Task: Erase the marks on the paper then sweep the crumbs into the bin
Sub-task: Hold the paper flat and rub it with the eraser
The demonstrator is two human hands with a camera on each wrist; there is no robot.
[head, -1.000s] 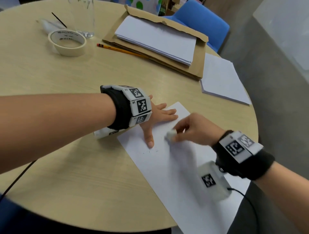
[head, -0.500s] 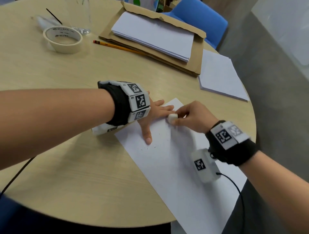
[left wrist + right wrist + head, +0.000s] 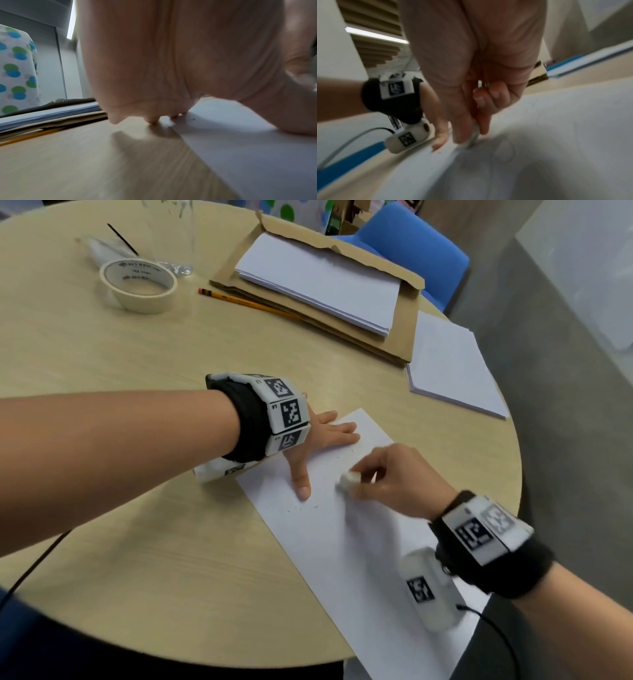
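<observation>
White paper (image 3: 342, 542) lies on the round table (image 3: 137, 508), long axis diagonal: far end by the left hand (image 3: 318, 436), near end overhanging the table edge on the right. Left hand flat on the far end, fingers spread, thumb pointing back along the sheet. Right hand (image 3: 394, 477) pinches a white eraser (image 3: 346, 479) between thumb and fingers, tip on the paper just right of the left thumb. Dark crumbs (image 3: 301, 508) near the thumb.
</observation>
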